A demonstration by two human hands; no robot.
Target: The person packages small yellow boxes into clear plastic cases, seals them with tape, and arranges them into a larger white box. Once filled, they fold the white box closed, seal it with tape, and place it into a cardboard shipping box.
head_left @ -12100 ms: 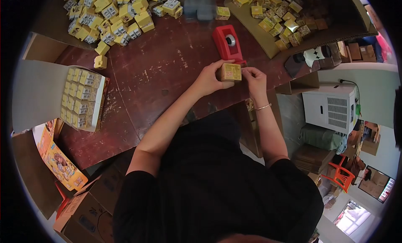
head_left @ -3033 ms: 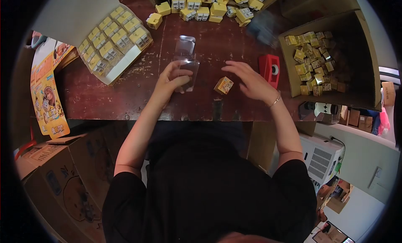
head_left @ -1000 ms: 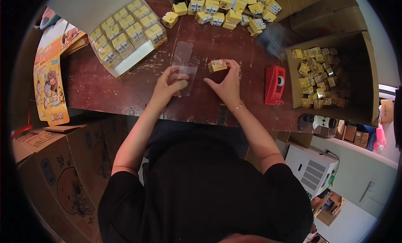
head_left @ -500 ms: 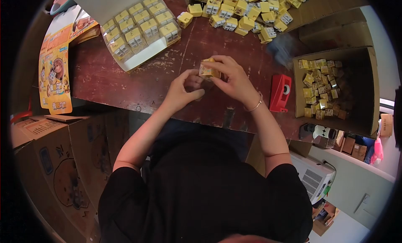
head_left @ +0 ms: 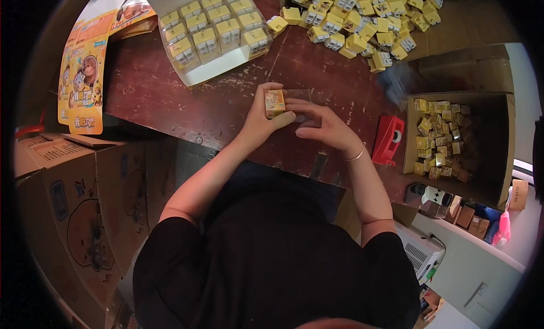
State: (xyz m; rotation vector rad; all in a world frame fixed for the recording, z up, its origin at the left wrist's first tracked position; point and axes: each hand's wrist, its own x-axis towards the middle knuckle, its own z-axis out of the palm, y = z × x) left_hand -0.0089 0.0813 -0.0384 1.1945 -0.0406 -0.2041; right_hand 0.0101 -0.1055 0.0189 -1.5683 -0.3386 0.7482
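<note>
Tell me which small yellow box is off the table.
The box held in the left hand, with the right hand beside it; the others lie in the pile, tray and carton.

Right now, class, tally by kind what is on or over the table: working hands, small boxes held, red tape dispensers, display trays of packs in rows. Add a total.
Hands: 2, left hand and right hand
small yellow box, held: 1
red tape dispenser: 1
display tray: 1
Total: 5
</note>
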